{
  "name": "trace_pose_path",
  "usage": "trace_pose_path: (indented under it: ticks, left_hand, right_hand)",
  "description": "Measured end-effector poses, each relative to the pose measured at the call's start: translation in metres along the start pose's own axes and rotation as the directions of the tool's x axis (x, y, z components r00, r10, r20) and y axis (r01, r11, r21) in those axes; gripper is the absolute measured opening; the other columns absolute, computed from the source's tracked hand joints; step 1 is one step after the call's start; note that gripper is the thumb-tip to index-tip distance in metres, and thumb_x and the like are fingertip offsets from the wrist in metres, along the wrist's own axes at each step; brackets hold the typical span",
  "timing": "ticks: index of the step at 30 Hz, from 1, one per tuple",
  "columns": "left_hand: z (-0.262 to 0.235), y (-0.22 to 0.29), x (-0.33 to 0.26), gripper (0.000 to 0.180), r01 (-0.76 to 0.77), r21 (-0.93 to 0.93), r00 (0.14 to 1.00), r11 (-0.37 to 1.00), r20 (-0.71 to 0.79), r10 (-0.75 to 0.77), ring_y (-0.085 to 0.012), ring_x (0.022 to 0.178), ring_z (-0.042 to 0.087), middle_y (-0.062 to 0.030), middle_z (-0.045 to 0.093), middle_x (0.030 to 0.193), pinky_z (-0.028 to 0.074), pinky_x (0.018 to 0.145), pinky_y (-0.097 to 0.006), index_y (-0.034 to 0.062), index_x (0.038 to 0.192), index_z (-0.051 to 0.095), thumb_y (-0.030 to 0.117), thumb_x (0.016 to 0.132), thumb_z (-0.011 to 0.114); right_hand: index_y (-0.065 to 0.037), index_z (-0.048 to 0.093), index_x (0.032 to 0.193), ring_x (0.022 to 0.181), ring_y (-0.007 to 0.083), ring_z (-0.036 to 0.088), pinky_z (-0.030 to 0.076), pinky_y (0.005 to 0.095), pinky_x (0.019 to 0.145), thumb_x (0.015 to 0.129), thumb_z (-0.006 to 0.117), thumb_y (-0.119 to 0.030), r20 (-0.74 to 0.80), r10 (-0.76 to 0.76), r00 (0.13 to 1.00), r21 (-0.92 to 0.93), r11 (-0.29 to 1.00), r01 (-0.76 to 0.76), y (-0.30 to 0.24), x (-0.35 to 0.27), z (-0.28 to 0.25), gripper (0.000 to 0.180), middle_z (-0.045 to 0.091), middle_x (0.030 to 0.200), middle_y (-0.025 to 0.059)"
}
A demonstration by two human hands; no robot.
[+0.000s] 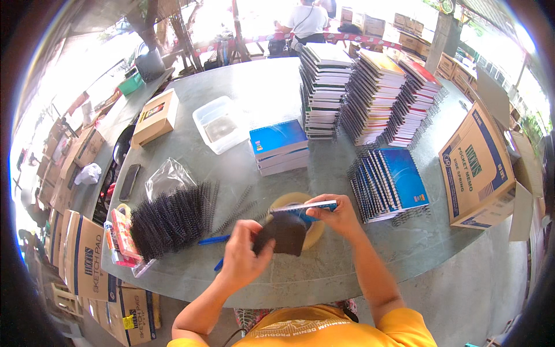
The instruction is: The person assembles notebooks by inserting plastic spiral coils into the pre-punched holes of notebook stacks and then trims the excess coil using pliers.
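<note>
In front of me my right hand (338,215) pinches a small notebook (315,205) with a blue cover, turned nearly edge-on. My left hand (248,254) is closed on the edge of a dark brown flap (283,232) hanging below the notebook; whether it is the back cover or a separate piece I cannot tell. Partly hidden beneath them lies a wide roll of tape (315,236). Left of my hands are a heap of black plastic spiral coils (167,222), a few loose coils (234,215) and a blue pen (214,239).
Three tall stacks of spiral notebooks (328,92) stand at the back right. Blue notebooks (278,144) are piled mid-table; bound ones (399,179) lean nearby. A clear plastic tub (217,124), a small carton (156,118), a phone (130,182) and an opened cardboard box (477,168) surround them.
</note>
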State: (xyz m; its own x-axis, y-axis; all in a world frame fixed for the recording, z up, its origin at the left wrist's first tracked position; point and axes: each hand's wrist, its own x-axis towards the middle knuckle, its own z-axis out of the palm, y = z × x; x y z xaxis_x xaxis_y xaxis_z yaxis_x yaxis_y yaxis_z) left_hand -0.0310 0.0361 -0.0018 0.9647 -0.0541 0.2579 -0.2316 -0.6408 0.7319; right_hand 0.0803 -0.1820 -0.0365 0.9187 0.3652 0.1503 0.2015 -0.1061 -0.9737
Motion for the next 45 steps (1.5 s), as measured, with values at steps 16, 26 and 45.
trace_pose_path:
  ticks: [16, 26, 45]
  left_hand:
    - [0.004, -0.010, 0.008, 0.051, -0.331, 0.132, 0.937, 0.935, 0.165, 0.308, -0.0360, 0.088, 0.058, -0.0175, 0.057, 0.104, 0.048, 0.073, -0.042, 0.0103, 0.129, 0.048, 0.014, 0.081, 0.065]
    - [-0.036, 0.002, 0.031, 0.040, -0.349, 0.406, 0.847, 0.845, -0.249, 0.470, -0.0250, 0.078, 0.058, -0.0098, 0.056, 0.088, 0.049, 0.066, -0.034, 0.0104, 0.110, 0.062, 0.002, 0.072, 0.070]
    - [-0.024, 0.022, 0.041, 0.037, -0.286, 0.303, 0.850, 0.909, -0.357, 0.387, -0.0210, 0.073, 0.058, -0.0062, 0.054, 0.080, 0.050, 0.062, -0.031, 0.0135, 0.103, 0.066, 0.003, 0.068, 0.073]
  right_hand:
    - [-0.002, 0.069, 0.098, 0.082, 0.0098, 0.060, 0.047, 0.0241, 0.074, 0.076, 0.076, -0.016, 0.042, 0.114, 0.993, 0.204, 0.972, -0.120, 0.021, -0.004, 0.004, 0.027, 0.068, 0.091, 0.0040]
    - [-0.001, 0.069, 0.097, 0.083, 0.0092, 0.060, 0.046, 0.0220, 0.075, 0.075, 0.076, -0.016, 0.027, -0.011, 1.000, 0.198, 0.980, 0.005, 0.018, -0.008, 0.008, 0.027, 0.068, 0.092, 0.0034]
    - [-0.004, 0.069, 0.100, 0.083, 0.0092, 0.059, 0.048, 0.0249, 0.074, 0.076, 0.074, -0.007, 0.111, -0.012, 0.994, 0.184, 0.983, -0.008, 0.019, -0.012, 0.008, 0.024, 0.068, 0.093, 0.0027]
